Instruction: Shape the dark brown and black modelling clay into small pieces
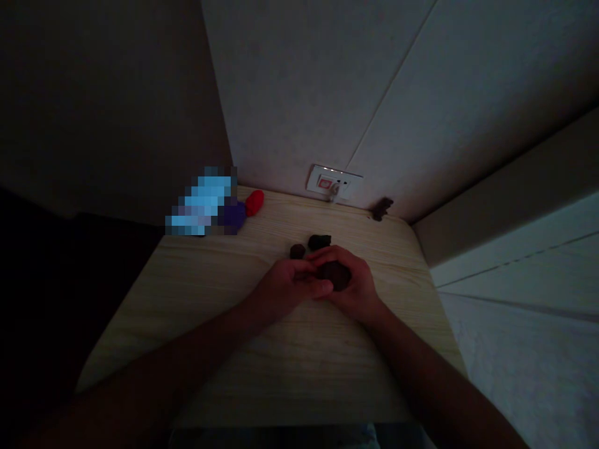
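In the head view, a dark brown lump sits just below and right of the centre of the frame, held between both hands. The right hand curls around its right side and far edge, grasping it, while the left hand grips it from the left, its thumb lying across the near left edge. Just above the hands, near the middle of the frame, a small brown piece and a black piece rest close together on the pale wood-grain tabletop. In the upper left part of the tabletop, a red lump lies against a purple lump, beside a bright pixelated patch that hides what is there. A socket plate with a plug in it is set in the wall, above centre. Farther right, a dark, uneven object stands by the wall at the tabletop's far edge.
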Motion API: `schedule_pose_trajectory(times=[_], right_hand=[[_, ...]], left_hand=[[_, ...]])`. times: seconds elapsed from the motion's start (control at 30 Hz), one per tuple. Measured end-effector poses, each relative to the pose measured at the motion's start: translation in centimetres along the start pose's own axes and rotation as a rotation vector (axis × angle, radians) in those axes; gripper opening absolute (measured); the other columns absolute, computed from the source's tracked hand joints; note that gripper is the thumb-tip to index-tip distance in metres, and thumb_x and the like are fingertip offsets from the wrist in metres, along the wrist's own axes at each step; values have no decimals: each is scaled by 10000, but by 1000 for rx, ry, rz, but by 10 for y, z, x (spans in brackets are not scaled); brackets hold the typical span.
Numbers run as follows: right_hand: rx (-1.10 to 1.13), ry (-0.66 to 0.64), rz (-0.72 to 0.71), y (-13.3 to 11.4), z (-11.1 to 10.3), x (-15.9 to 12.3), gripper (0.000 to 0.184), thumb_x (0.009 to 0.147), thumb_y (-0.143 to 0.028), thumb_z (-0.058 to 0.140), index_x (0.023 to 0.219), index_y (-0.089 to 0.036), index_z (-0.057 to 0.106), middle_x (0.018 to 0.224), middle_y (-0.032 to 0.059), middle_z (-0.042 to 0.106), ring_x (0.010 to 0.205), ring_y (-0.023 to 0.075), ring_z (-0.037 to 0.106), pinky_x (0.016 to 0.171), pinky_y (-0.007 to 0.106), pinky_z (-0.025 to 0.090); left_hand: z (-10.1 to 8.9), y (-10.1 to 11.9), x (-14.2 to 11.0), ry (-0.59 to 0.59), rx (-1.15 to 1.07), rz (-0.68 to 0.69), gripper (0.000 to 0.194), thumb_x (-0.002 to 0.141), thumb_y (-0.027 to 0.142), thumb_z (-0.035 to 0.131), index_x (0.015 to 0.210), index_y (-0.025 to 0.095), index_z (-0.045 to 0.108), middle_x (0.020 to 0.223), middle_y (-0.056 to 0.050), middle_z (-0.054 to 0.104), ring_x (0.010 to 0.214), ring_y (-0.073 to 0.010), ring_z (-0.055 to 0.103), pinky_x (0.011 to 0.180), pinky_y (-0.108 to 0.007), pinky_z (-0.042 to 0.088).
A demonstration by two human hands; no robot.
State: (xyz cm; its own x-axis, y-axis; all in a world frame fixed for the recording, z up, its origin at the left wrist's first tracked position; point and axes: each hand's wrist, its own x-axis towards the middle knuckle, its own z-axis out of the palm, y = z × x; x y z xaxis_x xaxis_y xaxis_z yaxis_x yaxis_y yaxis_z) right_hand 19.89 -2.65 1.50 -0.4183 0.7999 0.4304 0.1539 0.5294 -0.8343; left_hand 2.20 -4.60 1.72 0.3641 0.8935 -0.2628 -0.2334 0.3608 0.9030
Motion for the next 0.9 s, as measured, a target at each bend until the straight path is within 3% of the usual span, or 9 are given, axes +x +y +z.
schedule_pose_trajectory(times=[0.17, 0.4, 0.53, 0.7, 0.9], right_hand=[[-26, 24, 31, -1, 4, -2, 291, 758, -335, 869, 946, -234, 672, 1027, 65, 741, 912, 216, 714, 809, 355, 572], [43, -60, 28, -7, 1, 2, 419, 740, -216, 856, 1118, -248, 679, 1149, 81, 703, 1054, 233, 690, 947, 390, 554], [169, -76, 92, -9, 2, 1, 404, 675, -230, 898, 997, -242, 655, 1229, 88, 657, 1111, 259, 678, 948, 400, 557], [100, -151, 30, -9, 6, -1, 444, 713, -230, 879, 1123, -250, 710, 1315, 108, 663, 1206, 287, 661, 1036, 435, 518], [68, 33, 47, -2, 11, -2, 234, 737, -278, 877, 937, -245, 759, 1077, 70, 733, 961, 225, 720, 864, 357, 568]], left_hand=[[2, -5, 0, -42, 6, -12, 221, 714, 356, 838, 810, 162, 795, 783, -36, 770, 713, -174, 675, 694, -277, 482], [-3, -7, 2, 66, 41, 34, 248, 721, 375, 818, 780, 140, 761, 729, -19, 719, 690, -166, 645, 688, -282, 466], [-5, -7, 2, -16, 61, 27, 213, 690, 326, 829, 767, 140, 760, 680, -1, 698, 625, -137, 615, 614, -247, 433], [-6, -9, 3, -87, 14, 28, 214, 669, 280, 838, 834, 153, 790, 772, -16, 752, 696, -155, 664, 677, -259, 486], [-1, -11, 3, -16, -22, -35, 288, 664, 345, 872, 853, 138, 805, 795, -35, 773, 731, -171, 683, 701, -263, 487]])
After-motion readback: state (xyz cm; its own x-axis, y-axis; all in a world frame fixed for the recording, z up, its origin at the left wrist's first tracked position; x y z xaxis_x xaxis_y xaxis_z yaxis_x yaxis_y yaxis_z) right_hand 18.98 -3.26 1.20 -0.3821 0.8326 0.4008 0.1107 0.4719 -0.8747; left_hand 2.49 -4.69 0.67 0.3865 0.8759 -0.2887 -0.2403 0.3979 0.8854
